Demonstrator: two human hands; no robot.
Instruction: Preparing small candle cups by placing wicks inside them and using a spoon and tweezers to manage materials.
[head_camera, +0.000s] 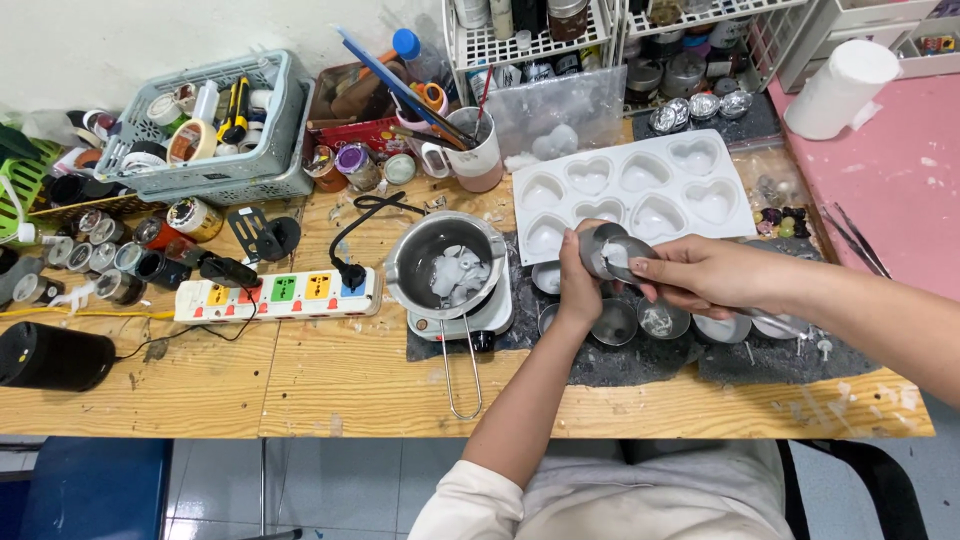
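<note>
Well to the left of my hands lies a white power strip with coloured sockets, one black plug seated in it. Nearer, just left of my left hand, a small steel melting pot with a long wire handle sits on a white hotplate; the white wax chunks inside are solid, so I judge melting barely begun.

My left hand is closed around the rim of a small round metal tin, thumb and fingers curled on its left side. My right hand grips the same tin from the right, fingers wrapped over it.

Beyond my hands rests a white silicone mould with heart-shaped cavities: eight cavities counted, all appearing empty. Nothing is poured yet.

Under and right of my hands, on a dark mat, I count about five further round tins; some are partly hidden by my wrists. They look unfilled.
</note>
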